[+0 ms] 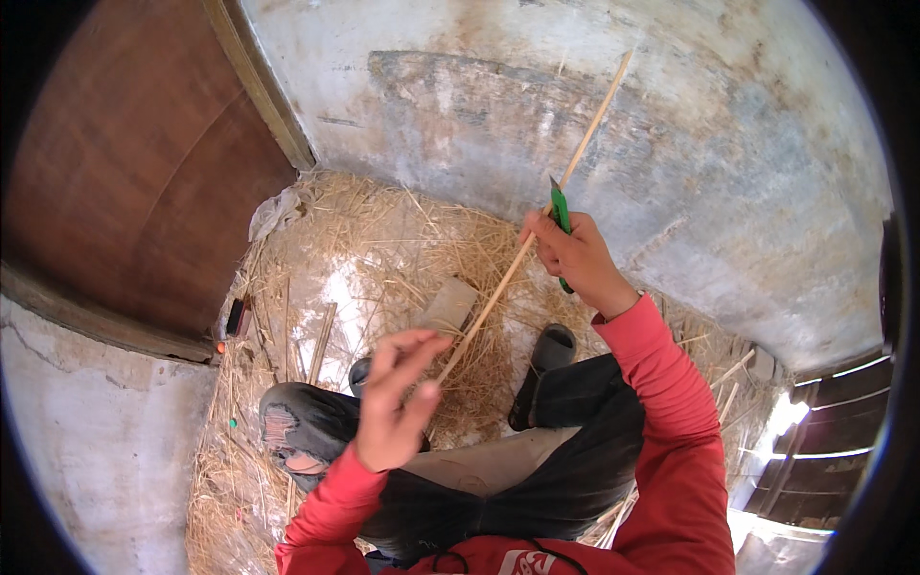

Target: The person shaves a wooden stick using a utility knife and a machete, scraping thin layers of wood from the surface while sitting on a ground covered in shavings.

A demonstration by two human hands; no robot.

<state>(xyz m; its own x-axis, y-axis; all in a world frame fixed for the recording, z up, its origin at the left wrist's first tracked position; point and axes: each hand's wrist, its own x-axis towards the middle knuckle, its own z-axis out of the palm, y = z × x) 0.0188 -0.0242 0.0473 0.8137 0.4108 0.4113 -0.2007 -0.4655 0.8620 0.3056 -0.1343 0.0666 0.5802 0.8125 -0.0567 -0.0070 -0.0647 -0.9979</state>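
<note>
A long, thin, pale strip of wood or bamboo (500, 287) slants across the view, its upper end in front of the wall and its lower end just above my lap. My right hand (580, 257) is closed around a green utility knife (561, 209), with the blade sticking up beside the strip. The strip passes under the same hand's fingers and appears gripped along with the knife. At the strip's lower end, my left hand (391, 407) is open, thumb and fingers apart on either side of it; whether they touch it I cannot tell.
Straw-like shavings (412, 225) cover the floor around my legs. A flat block (448, 305) lies between my feet, near a dark slipper (554, 347). A stained wall (460, 115) rises ahead, a brown door (144, 163) at left. A small dark object (237, 317) lies by the doorway.
</note>
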